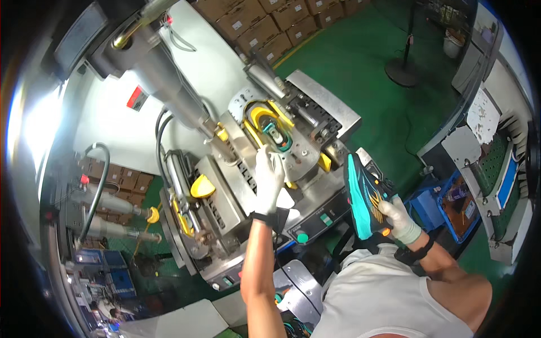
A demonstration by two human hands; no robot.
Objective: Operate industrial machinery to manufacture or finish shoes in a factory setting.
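My right hand (401, 221), in a white glove, grips a sports shoe (360, 198) by its dark upper with orange and yellow details. The shoe is held on edge at the machine's right front, its teal sole facing left. My left hand (269, 179), also gloved, reaches over the metal press machine (231, 208) with its fingers extended and apart. Nothing shows in it. Just beyond those fingertips lies the machine's yellow-padded station (261, 116), with a teal and grey piece (276, 134) inside; I cannot tell exactly what that piece is.
A thick press cylinder (169, 84) slants down from the upper left. Yellow pads (202, 186) and green buttons (302, 238) are on the machine. A blue crate (459, 205) and a rack (501, 186) stand at right. Stacked cartons (253, 31) and a stand base (402, 73) are farther off.
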